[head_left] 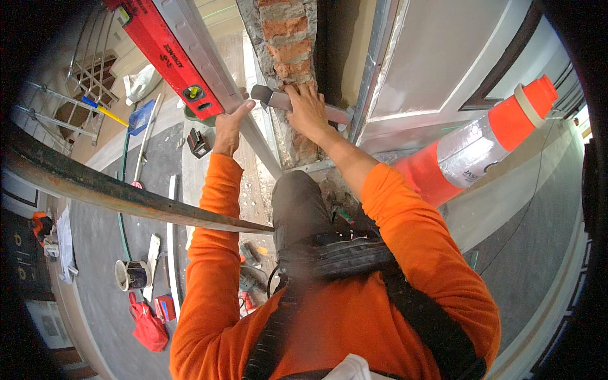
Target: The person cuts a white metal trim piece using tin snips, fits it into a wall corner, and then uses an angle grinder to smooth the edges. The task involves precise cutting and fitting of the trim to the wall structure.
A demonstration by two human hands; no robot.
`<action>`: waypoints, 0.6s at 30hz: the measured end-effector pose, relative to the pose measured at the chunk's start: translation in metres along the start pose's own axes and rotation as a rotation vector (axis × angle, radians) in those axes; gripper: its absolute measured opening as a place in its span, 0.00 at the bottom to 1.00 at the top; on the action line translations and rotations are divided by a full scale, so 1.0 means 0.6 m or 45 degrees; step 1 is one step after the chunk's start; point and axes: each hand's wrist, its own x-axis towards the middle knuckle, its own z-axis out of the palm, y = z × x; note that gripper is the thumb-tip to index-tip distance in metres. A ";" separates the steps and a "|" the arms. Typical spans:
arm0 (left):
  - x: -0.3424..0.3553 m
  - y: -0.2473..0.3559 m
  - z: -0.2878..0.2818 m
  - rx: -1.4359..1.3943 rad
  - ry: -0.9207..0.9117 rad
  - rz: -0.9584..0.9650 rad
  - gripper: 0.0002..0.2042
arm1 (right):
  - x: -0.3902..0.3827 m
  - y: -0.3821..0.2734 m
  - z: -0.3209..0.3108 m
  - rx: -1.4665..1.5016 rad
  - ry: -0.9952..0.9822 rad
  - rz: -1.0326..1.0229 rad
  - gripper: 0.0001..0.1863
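Observation:
My left hand is closed around the edge of a long, pale metal profile, its thumb lying across the face. Against that profile, just above the hand, leans a red spirit level with a yellow-green vial. My right hand is wrapped over a short grey bar with a dark, rounded end pointing at the profile. Its fingers reach toward the exposed brick edge of the wall. The palm hides the middle of the bar, so I cannot tell exactly what tool or part it is.
An orange and white traffic cone stands to my right. A long dark bar crosses on my left. Beyond it lie a bucket, a red bag, a blue dustpan and a white strip. Rubble covers the floor by my knee.

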 end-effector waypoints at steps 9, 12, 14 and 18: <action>-0.006 -0.021 -0.035 0.433 -0.075 -0.033 0.29 | 0.031 -0.023 0.046 -0.052 0.020 -0.119 0.25; -0.004 -0.037 -0.048 0.686 -0.163 -0.025 0.29 | 0.021 -0.029 0.052 -0.162 0.136 -0.230 0.23; -0.009 -0.055 -0.033 0.552 -0.063 0.050 0.27 | 0.020 -0.034 0.047 -0.204 0.233 -0.313 0.22; -0.014 -0.070 -0.001 0.288 0.092 0.075 0.23 | 0.013 -0.037 0.022 -0.318 0.297 -0.367 0.20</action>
